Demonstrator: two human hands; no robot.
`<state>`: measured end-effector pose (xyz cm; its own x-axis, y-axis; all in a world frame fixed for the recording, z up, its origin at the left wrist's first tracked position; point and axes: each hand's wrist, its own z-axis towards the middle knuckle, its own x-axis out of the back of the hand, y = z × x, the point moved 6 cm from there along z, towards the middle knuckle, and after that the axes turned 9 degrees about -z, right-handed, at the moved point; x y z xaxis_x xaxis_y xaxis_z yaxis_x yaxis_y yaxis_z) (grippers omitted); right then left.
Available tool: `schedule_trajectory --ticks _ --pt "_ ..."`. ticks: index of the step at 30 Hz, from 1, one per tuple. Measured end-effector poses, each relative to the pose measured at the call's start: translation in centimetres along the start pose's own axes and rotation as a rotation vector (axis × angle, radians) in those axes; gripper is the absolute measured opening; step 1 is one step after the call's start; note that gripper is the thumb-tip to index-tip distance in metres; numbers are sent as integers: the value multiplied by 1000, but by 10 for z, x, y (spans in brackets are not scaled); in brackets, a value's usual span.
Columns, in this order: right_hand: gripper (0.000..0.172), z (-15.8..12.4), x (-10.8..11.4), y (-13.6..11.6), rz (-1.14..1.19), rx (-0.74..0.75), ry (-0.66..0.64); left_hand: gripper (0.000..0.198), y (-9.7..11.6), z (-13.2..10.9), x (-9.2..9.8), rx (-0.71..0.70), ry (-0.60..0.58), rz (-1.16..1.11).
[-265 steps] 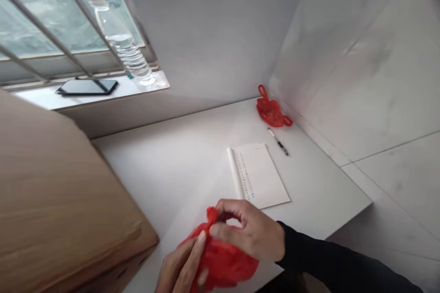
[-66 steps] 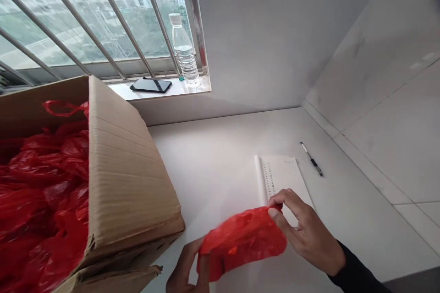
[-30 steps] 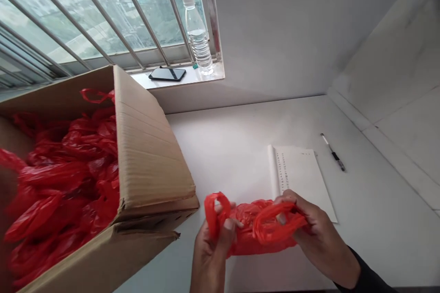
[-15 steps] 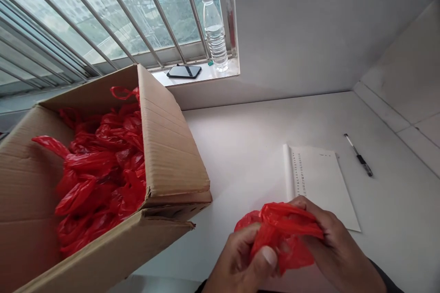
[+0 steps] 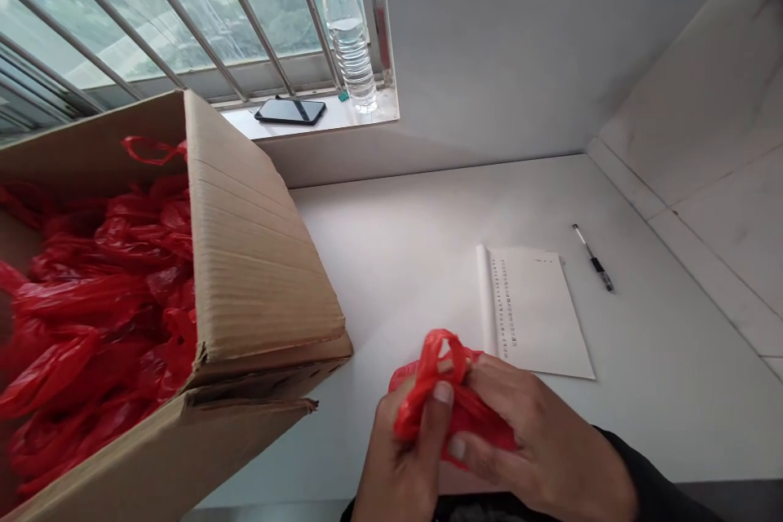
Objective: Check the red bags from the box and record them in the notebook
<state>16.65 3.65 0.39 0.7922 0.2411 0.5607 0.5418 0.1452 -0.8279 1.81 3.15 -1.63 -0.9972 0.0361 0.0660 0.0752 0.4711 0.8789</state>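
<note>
Between my two hands is a crumpled red plastic bag (image 5: 471,416), low in the head view, above the white table. My left hand (image 5: 404,440) is closed on it, thumb pressed on the gathered plastic, with a small loop of the bag standing up past the thumb. From the other side my right hand (image 5: 519,432) grips the bag, its fingers partly hidden by the plastic. To the left, an open cardboard box (image 5: 257,245) holds a heap of red plastic bags (image 5: 91,302), several of them bunched or knotted.
On the white table (image 5: 379,236) lie a notepad (image 5: 538,310) with printed characters and a pen (image 5: 593,257). A phone (image 5: 290,110) and a water bottle (image 5: 351,49) rest on the sill by the barred window. A wall stands behind the table.
My view has shifted right, so box, notepad and pen appear farther left. My right hand has moved in closer to my left, and a loop of the bag now stands above the left thumb.
</note>
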Motion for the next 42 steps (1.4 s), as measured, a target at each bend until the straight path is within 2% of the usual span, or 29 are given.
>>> schedule_trajectory --ticks 2,5,7,9,11,12,14,16,19,21,23,25,27,30,32,34,37,40,42 --pt "33 -1 2 3 10 -21 26 59 -3 3 1 49 -5 -24" --pt "33 -1 4 6 49 -18 18 66 -1 4 -2 26 -37 -36" --pt "28 0 10 10 90 -58 53 62 -3 3 -5 70 -55 -62" --pt "22 1 22 17 128 -145 157 59 -8 2 -8 159 -62 -116" --pt "24 4 32 18 126 -188 240 56 -8 3 -7 175 -52 -126" --pt "27 6 34 17 120 -177 241 54 -7 3 -7 160 -48 -104" --pt "21 12 35 10 129 -107 203 48 -6 6 -5 164 -57 -46" --pt "9 14 34 5 167 -52 198 43 -3 8 -9 200 -167 -114" --pt "6 10 35 1 201 -10 269 46 9 13 -22 244 -399 -407" --pt "10 5 33 -4 192 22 281 44 15 16 -24 269 -452 -555" --pt "13 1 30 -11 147 81 266 36 18 21 -23 265 -444 -606" --pt "10 -1 27 -18 102 155 231 28 20 24 -21 208 -441 -582" --pt "5 1 27 -17 117 167 218 23 20 25 -19 137 -457 -487" --pt "32 11 25 -4 170 103 123 27 19 24 -18 57 -513 -330" --pt "34 19 19 6 159 75 10 28 18 24 -17 9 -535 -272" --pt "29 24 15 16 173 6 -30 24 16 27 -15 -85 -500 -216" --pt "36 27 8 30 259 -165 -83 11 19 28 -8 -413 -354 -34" --pt "37 25 -3 34 298 -190 -230 33 23 21 -7 -758 -245 150" --pt "33 24 -7 33 299 -127 -290 45 23 17 -8 -879 -237 255"
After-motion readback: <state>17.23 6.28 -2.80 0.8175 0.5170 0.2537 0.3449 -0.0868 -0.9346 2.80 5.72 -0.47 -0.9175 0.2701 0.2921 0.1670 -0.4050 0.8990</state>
